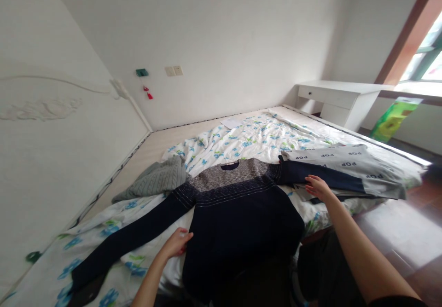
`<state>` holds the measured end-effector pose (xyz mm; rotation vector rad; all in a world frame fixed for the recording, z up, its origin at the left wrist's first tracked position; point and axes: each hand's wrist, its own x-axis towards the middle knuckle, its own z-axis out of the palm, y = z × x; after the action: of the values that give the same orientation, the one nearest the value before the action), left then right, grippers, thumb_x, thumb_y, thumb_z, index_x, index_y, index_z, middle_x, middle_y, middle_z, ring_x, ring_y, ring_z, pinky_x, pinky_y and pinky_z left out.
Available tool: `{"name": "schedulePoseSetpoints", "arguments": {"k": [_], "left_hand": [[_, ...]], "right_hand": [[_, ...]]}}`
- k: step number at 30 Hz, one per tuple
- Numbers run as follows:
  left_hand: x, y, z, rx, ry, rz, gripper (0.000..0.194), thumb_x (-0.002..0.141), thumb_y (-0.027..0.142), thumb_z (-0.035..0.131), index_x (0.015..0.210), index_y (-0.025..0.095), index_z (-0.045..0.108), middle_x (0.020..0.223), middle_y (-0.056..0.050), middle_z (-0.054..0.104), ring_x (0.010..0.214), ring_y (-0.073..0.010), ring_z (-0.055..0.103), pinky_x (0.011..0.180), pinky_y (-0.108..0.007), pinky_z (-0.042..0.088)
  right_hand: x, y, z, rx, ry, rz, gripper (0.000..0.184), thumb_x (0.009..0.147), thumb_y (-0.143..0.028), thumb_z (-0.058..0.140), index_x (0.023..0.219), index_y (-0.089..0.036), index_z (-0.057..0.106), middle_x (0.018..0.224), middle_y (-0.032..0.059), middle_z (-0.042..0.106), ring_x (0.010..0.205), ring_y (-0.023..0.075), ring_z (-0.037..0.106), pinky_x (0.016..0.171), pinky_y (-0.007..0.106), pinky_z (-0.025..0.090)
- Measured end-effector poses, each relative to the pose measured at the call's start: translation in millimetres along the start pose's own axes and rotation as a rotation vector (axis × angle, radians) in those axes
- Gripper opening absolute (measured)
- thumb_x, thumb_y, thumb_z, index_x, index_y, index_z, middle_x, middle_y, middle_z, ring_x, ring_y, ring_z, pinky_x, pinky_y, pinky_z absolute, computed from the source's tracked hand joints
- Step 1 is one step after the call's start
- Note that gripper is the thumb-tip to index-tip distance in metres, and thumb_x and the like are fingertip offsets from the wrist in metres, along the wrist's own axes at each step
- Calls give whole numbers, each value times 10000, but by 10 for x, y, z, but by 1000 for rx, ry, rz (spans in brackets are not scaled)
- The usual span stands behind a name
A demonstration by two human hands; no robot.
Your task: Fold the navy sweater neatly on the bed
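Both open, my left hand (176, 243) lay just beside and my right hand (317, 188) on the outstretched sleeves of one navy-and-grey striped knit sweater (238, 215), spread flat on the blue-flowered white bedsheet (248, 136) so its arms reached sideways, with two other garments, a grey cable-knit sweater (152, 180) and a grey "POP"-print top (345, 164), beside it.

Head-worn view, facing forward and down, close above the navy sweater (241, 233), bedroom wall (214, 44) beyond
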<state>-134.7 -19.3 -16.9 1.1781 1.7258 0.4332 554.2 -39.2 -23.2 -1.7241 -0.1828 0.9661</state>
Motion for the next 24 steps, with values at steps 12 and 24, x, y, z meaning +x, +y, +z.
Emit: {"name": "schedulePoseSetpoints", "arguments": {"k": [12,24], "left_hand": [[461,542,-284,-931,160,-219,452,1025,216,706,1473,248,658,1082,-116,749,818,-218,781,764,-324,672],[594,468,-794,-349,313,-181,484,883,350,879,1330,286,705,1131,-75,762,857,-251,743,820,-381,635]], "right_hand": [[262,-145,-159,540,324,47,277,809,-104,691,1001,-266,574,957,-43,646,823,134,656,851,349,679],[592,-366,-369,372,507,-132,410,860,-156,618,1251,-267,672,1336,102,704,1124,279,769,962,535,696]]}}
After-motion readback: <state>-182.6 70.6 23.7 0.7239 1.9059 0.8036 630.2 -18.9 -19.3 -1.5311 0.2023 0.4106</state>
